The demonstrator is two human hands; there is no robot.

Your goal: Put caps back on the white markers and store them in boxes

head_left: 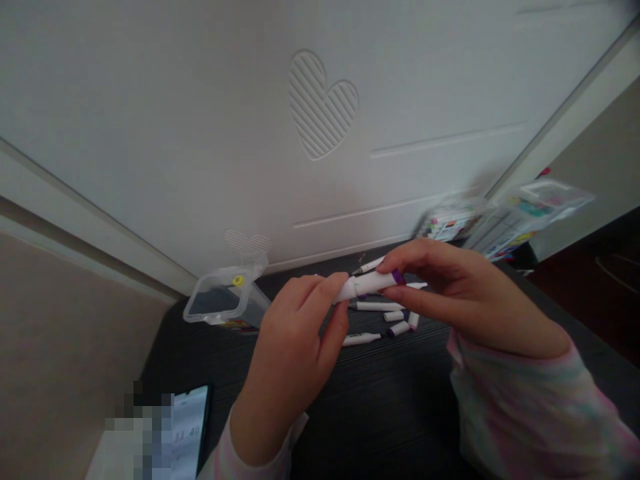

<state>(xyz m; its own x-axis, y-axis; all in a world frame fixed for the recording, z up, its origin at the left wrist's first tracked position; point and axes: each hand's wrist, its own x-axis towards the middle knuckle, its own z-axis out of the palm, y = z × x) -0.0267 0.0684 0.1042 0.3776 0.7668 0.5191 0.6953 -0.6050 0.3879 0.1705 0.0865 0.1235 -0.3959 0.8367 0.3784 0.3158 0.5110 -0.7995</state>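
Observation:
A white marker (369, 285) with a purple end is held between both hands above the dark tabletop. My left hand (295, 337) pinches its left part, which the fingers partly hide. The thumb and fingertips of my right hand (465, 293) grip the marker near the purple end. A seam runs round the barrel between the two hands. Under and behind them lie several uncapped white markers (380, 307), one of them with a dark tip (364, 339). Loose white caps, among them a purple-ended cap (400, 328), lie below my right hand.
To the left stands an open clear plastic box (215, 317) with a yellow dot on it. Clear cases of markers (445, 223) and another clear box (530, 207) stand at the right. A phone (187, 427) lies front left. A white panel with hearts (200, 133) rises behind the table.

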